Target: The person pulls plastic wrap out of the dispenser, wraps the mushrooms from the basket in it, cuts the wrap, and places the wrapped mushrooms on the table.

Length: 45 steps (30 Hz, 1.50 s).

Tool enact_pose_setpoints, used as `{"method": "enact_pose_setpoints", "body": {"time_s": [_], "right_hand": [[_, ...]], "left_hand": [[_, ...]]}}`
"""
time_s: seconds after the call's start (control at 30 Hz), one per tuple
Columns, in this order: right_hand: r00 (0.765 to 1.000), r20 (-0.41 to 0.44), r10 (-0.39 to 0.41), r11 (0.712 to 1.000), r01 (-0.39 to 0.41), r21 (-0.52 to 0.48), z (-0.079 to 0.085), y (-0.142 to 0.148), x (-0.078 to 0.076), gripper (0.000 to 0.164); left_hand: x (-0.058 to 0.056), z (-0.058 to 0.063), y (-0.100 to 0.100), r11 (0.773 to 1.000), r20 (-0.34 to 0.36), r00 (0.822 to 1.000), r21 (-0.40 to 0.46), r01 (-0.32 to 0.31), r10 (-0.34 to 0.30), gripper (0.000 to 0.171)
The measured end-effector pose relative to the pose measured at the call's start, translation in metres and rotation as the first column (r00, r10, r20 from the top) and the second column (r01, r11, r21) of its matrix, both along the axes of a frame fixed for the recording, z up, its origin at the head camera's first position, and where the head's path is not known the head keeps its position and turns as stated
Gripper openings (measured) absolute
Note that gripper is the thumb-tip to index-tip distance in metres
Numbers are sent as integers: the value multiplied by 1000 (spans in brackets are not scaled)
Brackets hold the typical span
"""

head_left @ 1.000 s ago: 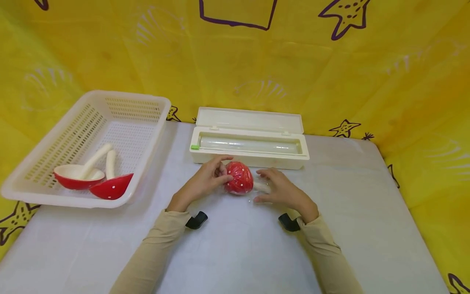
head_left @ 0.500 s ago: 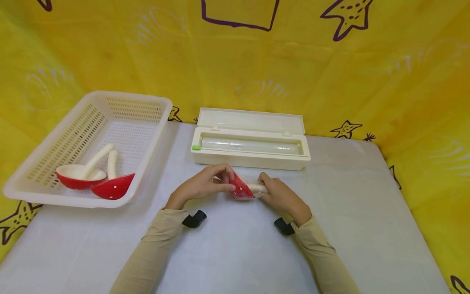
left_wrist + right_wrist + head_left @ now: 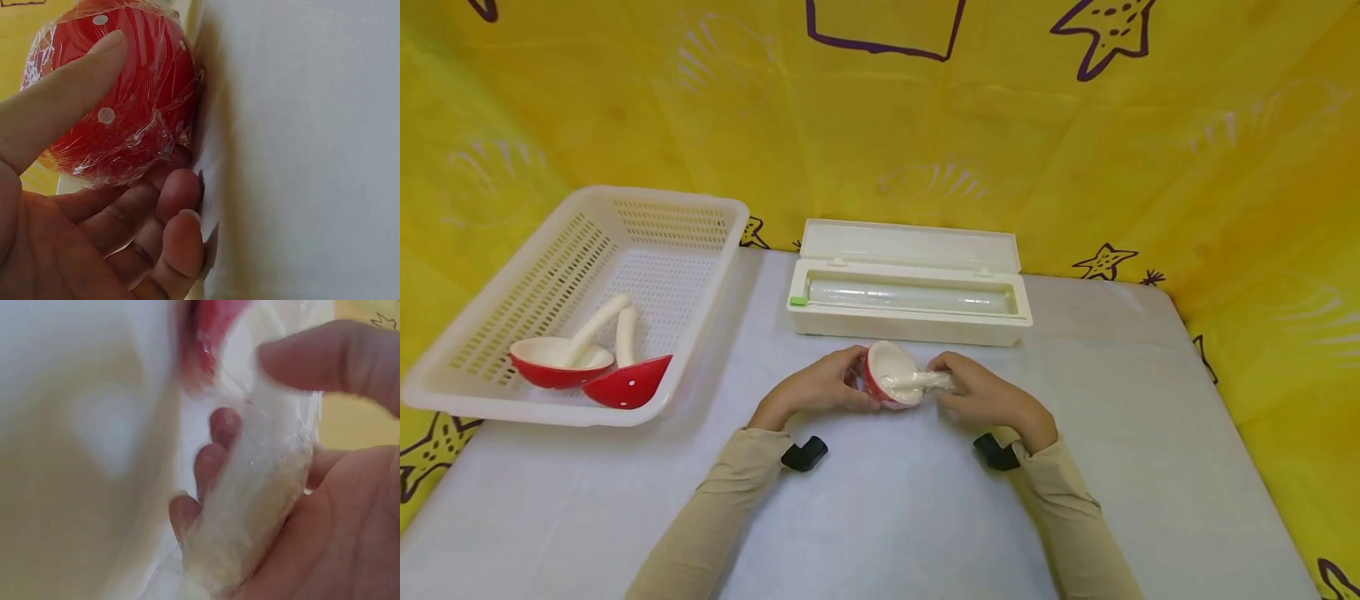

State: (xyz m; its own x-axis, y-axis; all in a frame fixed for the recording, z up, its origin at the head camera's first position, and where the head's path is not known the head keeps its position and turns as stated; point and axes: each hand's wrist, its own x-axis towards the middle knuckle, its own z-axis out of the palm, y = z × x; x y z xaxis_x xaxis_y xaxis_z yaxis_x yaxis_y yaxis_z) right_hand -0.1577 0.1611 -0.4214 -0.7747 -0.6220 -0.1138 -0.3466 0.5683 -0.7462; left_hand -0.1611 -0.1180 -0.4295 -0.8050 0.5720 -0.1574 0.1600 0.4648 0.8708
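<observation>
A ladle with a red, white-dotted bowl and a white handle lies between the two hands, wrapped in clear cling film. Its white inner side faces up toward the head camera. My left hand holds the bowl; in the left wrist view the thumb lies along the wrapped red outside and the fingers curl beneath. My right hand grips the handle, which shows film bunched round it in the right wrist view. Behind the hands stands a cream cling film box, lid raised, with a roll inside.
At the left a white plastic basket holds two more red and white ladles, one bowl up and one on its side. A yellow patterned cloth hangs behind the white-covered table.
The ladle has turned from its red outside facing up to its white inside facing up. My right hand, loosely spread by the handle a second ago, now grips it. The box and basket stay put.
</observation>
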Motion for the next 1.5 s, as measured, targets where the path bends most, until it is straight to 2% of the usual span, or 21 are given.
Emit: {"method": "enact_pose_setpoints", "body": {"time_s": [0.17, 0.33, 0.5, 0.6, 0.73, 0.8, 1.0, 1.2, 1.5], "right_hand": [[996, -92, -9, 1000, 10, 10, 4, 9, -1, 23], [996, -89, -15, 1000, 16, 11, 6, 13, -3, 21], [997, -68, -32, 999, 34, 28, 6, 19, -5, 19], [996, -72, -44, 998, 46, 35, 7, 26, -6, 18], [995, -86, -45, 998, 49, 47, 7, 29, -7, 18], [996, -83, -46, 997, 51, 59, 7, 29, -7, 19], [996, -71, -49, 995, 55, 88, 8, 29, -7, 20], [996, -61, -62, 992, 68, 109, 10, 40, -9, 20], [982, -29, -186, 962, 188, 199, 17, 78, -13, 23]], "left_hand": [[1, 0, 4, 999, -29, 998, -20, 48, -49, 52], [3, -4, 11, 998, -59, 997, -12, 58, -59, 43], [7, -3, 20, 999, -63, 998, -31, 15, -17, 43], [8, -3, 24, 997, -81, 997, -71, -18, 12, 36], [9, -3, 27, 996, -99, 995, -90, -19, 10, 26], [10, -3, 28, 997, -86, 996, -72, -14, 8, 27], [12, -3, 32, 999, -4, 999, 3, -43, 43, 49], [13, -2, 33, 999, -28, 999, -38, -31, 30, 45], [13, 0, 28, 996, -61, 997, -65, -53, 49, 45]]}}
